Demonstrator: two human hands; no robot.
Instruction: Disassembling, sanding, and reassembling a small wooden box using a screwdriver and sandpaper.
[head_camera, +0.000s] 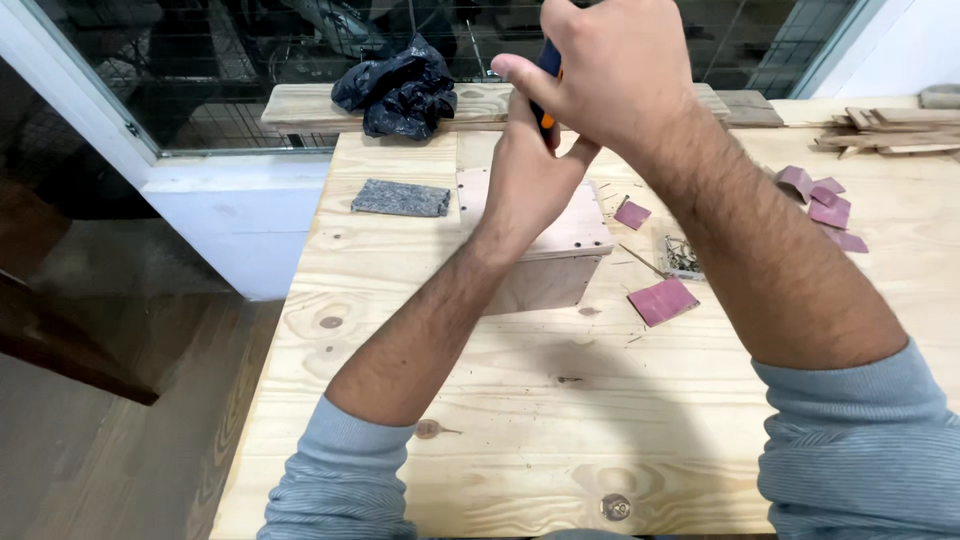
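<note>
A small plywood box (560, 270) stands on the pine workbench (480, 420). My right hand (610, 75) is closed around the blue and orange handle of a screwdriver (547, 90), held upright above the box. My left hand (535, 165) rests on the box top just below, fingers bunched around the tool's lower part, which is hidden by the hand. A row of small holes or screw heads runs along the box lid's edges.
A grey abrasive block (400, 198) lies left of the box. Pink sandpaper pieces (662, 300) and a small tray of screws (682, 256) lie to the right. A crumpled black bag (400, 90) sits on a plank at the back. Wood scraps (885, 130) are at the far right.
</note>
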